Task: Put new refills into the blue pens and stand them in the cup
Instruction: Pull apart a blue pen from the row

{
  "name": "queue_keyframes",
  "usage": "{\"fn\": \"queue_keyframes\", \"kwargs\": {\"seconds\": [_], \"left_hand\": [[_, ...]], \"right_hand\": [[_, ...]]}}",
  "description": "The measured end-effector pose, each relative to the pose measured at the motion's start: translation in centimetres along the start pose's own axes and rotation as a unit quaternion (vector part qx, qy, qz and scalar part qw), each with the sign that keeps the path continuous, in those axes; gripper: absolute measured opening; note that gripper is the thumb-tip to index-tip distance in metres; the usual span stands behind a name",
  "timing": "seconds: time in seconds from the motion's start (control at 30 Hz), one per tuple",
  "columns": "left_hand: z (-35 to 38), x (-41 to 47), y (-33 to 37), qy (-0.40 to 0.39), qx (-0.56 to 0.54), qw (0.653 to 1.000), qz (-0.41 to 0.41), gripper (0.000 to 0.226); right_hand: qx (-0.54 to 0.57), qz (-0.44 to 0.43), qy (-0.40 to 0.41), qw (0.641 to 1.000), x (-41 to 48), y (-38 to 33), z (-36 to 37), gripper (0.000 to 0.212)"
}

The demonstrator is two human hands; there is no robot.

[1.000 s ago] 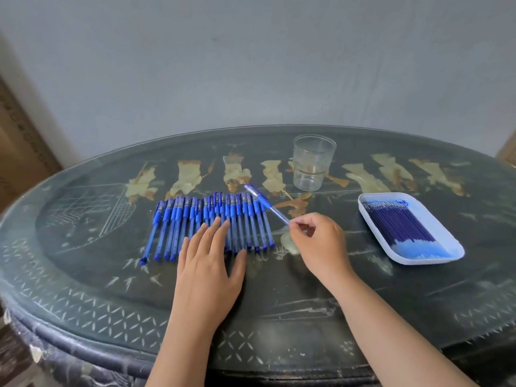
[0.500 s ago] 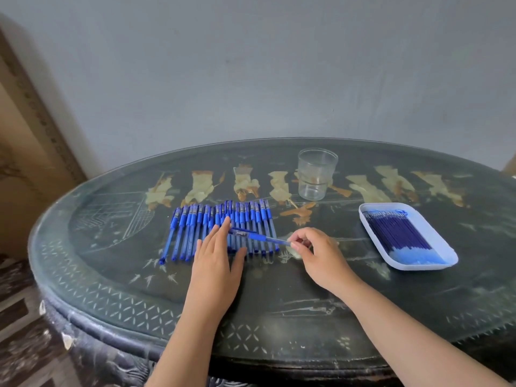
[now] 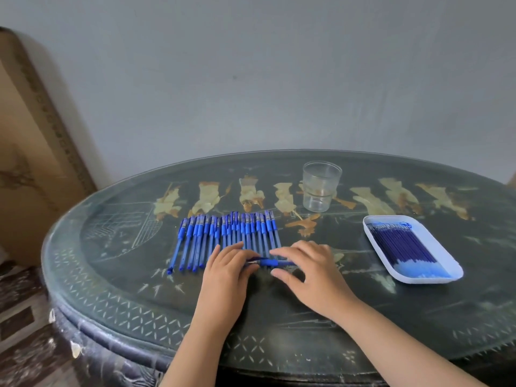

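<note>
Presently, row of blue pens (image 3: 226,236) lies left of centre on table (image 3: 279,317). Left hand (image 3: 229,266) grips the left end of one pen (image 3: 272,263) lying crosswise at the row's near end. Right hand (image 3: 310,272) covers its right end; whether it grips cannot be told. Cup (image 3: 321,189) stands upright, far. Refills (image 3: 402,247) lie in tray (image 3: 424,279), right.

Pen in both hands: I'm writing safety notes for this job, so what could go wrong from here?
The left hand and right hand grip the pen just over the near ends of the row of pens; a slip could scatter the row. If the pen comes apart, a small piece may drop onto the dark patterned table and be hard to spot. The empty cup stands beyond the row; a reach over it might knock pens or tip the cup.
</note>
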State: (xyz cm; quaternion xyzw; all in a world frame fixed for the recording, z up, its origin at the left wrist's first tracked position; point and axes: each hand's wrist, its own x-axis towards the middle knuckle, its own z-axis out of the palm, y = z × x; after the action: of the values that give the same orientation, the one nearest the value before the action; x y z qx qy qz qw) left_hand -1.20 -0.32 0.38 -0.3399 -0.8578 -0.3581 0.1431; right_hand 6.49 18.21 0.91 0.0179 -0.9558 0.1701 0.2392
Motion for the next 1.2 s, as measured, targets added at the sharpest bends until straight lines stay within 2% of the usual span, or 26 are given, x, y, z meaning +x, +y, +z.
{"fn": "queue_keyframes", "kwargs": {"seconds": [0.13,0.2,0.4,0.53,0.73,0.87,0.9,1.1,1.2], "left_hand": [[0.2,0.1,-0.2,0.005,0.017,0.998,0.056,0.014],[0.2,0.2,-0.1,0.012,0.035,0.997,0.071,0.027],[0.6,0.0,-0.1,0.033,0.112,0.988,0.101,0.033],[0.7,-0.1,0.2,0.037,0.113,0.989,0.091,0.033],[0.7,-0.4,0.2,0.004,0.055,0.997,0.051,0.037],[-0.1,0.0,-0.4,0.026,-0.066,0.997,-0.04,0.034],[-0.2,0.0,-0.3,0.029,-0.068,0.997,-0.037,0.034],[-0.1,-0.3,-0.2,0.005,-0.021,1.0,-0.012,0.04],[0.0,-0.4,-0.2,-0.013,0.029,0.999,0.014,0.035]], "right_hand": [[-0.016,-0.067,0.053,0.996,0.0,0.2,0.7,0.033],[-0.016,-0.069,0.081,0.994,0.0,0.3,0.9,0.034],[-0.063,-0.1,0.085,0.989,0.0,0.3,1.1,0.033],[-0.071,-0.119,0.099,0.985,-0.1,0.3,0.8,0.029],[-0.061,-0.135,0.111,0.983,-0.2,0.2,0.8,0.022],[0.01,-0.051,0.172,0.984,-0.1,1.0,0.3,0.026],[0.017,-0.043,0.18,0.983,-0.1,1.0,0.3,0.027],[0.022,-0.027,0.169,0.985,-0.1,1.0,0.3,0.028],[0.026,-0.014,0.171,0.985,-0.1,1.3,0.4,0.029]]}}
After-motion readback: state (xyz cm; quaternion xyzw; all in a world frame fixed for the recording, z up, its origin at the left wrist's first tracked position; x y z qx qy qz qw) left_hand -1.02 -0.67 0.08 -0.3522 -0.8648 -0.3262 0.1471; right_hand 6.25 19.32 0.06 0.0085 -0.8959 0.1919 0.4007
